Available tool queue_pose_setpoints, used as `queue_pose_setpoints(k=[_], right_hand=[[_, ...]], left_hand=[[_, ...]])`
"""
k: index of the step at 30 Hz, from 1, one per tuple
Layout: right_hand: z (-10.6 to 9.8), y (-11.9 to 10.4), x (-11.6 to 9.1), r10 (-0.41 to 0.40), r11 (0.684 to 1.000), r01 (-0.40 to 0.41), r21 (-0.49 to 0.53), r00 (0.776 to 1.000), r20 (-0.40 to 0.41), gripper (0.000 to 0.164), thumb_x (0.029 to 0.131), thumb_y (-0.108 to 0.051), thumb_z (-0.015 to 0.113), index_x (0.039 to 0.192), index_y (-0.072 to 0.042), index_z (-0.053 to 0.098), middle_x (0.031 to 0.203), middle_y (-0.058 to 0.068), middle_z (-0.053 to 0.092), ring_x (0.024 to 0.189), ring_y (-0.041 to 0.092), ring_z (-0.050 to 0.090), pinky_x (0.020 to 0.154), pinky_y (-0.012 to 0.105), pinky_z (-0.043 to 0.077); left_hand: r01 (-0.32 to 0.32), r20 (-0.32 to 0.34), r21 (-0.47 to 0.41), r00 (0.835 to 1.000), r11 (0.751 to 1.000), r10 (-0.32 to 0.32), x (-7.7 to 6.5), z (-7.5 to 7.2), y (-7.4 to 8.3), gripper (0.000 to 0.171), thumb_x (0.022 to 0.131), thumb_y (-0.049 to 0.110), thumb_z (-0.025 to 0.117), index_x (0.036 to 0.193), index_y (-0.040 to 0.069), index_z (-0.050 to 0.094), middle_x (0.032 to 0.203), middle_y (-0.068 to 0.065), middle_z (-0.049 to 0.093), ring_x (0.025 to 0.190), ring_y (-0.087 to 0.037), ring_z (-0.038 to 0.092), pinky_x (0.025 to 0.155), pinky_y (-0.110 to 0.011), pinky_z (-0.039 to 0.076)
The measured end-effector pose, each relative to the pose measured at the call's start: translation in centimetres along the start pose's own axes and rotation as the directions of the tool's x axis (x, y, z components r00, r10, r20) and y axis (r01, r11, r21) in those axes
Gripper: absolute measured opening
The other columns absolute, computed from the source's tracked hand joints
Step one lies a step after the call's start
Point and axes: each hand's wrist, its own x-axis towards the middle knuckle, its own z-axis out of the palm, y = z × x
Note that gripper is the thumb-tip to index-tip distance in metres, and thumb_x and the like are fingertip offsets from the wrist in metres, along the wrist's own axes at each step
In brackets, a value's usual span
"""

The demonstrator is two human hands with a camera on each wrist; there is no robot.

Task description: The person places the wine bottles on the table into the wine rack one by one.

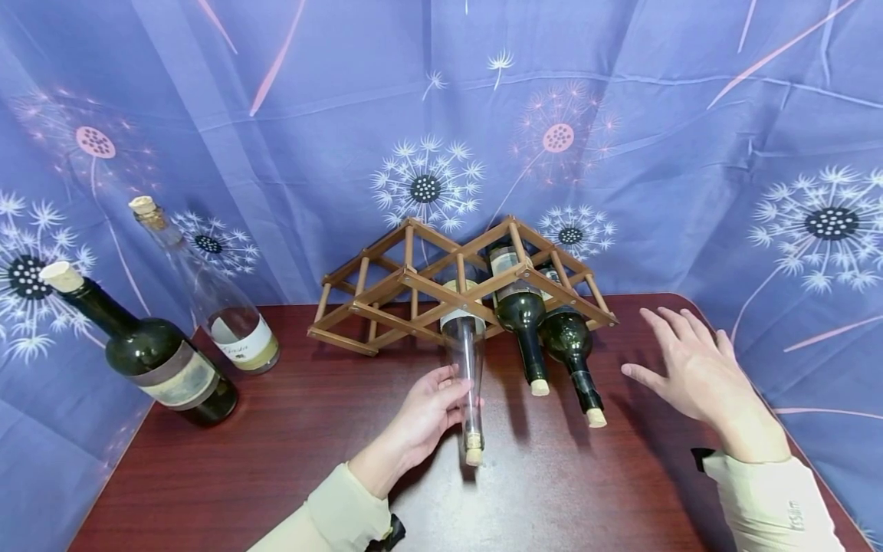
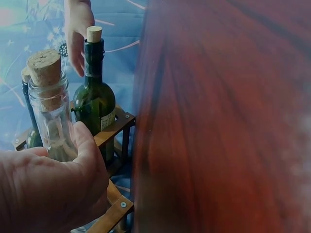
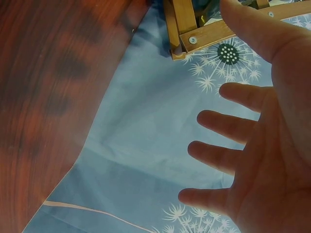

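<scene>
A wooden lattice wine rack [image 1: 407,272] stands at the back of the table. My left hand [image 1: 431,410] grips the neck of a clear corked bottle [image 1: 471,368], whose body lies in the rack's middle with its cork toward me. In the left wrist view the thumb presses on the glass below the cork [image 2: 44,68]. Two dark green corked bottles [image 1: 522,318] [image 1: 569,341] rest in the rack's right part, necks forward. To the right of the rack, my right hand [image 1: 697,372] hovers with fingers spread, holding nothing; its palm [image 3: 272,141] shows in the right wrist view.
At the table's left stand a dark green corked bottle [image 1: 155,356] and a clear corked bottle [image 1: 221,307] with some yellowish colour at its base. A blue dandelion-print cloth [image 1: 331,153] hangs behind and beside the reddish-brown table [image 1: 276,468].
</scene>
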Motion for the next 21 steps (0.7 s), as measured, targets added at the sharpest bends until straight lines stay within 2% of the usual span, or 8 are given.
queue_pose_setpoints(k=[9,21], right_hand=[[0.0,-0.1,0.1,0.004,1.000,-0.004,0.002,1.000,0.006,0.099,0.084,-0.071,0.060,0.155,-0.009,0.031,0.150,0.021,0.034,0.139,0.044,0.025,0.094,0.076,0.018],[0.0,-0.2,0.0,0.002,1.000,-0.002,0.004,1.000,-0.001,0.097,0.084,-0.066,0.066,0.155,-0.008,0.032,0.149,0.022,0.036,0.138,0.044,0.026,0.095,0.075,0.018]], left_hand=[[-0.017,-0.030,-0.020,0.999,1.000,0.016,0.7,0.1,0.3,0.056,0.098,0.008,0.060,0.143,-0.009,0.032,0.121,-0.023,0.057,0.092,-0.024,0.067,0.087,-0.037,0.054],[-0.013,-0.035,-0.034,0.999,0.999,0.012,1.2,0.0,0.2,0.063,0.098,0.008,0.060,0.148,-0.010,0.025,0.123,-0.024,0.056,0.102,-0.035,0.066,0.089,-0.037,0.053]])
